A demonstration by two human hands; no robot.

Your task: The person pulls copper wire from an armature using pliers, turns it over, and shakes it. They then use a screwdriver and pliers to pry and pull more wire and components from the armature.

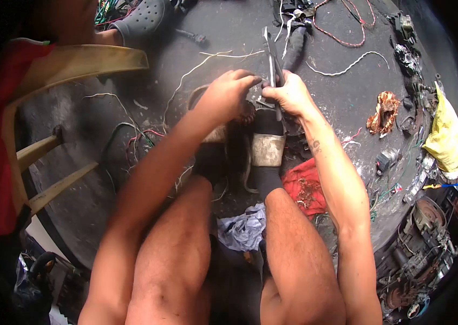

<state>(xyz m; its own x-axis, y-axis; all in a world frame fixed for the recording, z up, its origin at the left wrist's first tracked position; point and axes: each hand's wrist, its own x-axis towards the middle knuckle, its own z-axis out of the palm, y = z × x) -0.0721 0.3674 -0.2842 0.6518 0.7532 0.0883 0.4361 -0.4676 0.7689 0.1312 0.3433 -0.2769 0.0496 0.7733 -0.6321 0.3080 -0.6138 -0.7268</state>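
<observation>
My right hand (289, 95) is wrapped round a long dark blade-like tool (272, 59) with a pale edge, which stands nearly upright above my foot. Close to its left side is my left hand (230, 92), its fingers bent toward the tool and partly blurred; what they hold, if anything, is too small to make out. Beneath the hands a sandal with a pale strap (268, 150) shows on my foot. Behind the tool lies a thick black sleeve or cable (295, 46).
Thin wires (342, 71) are scattered over the dark floor. At the right lie a copper wire bundle (384, 114), a yellow bag (446, 132) and metal parts (421, 249). A red cloth (305, 187) is by my leg. Another person's grey clog (145, 24) and a chair (88, 62) are at left.
</observation>
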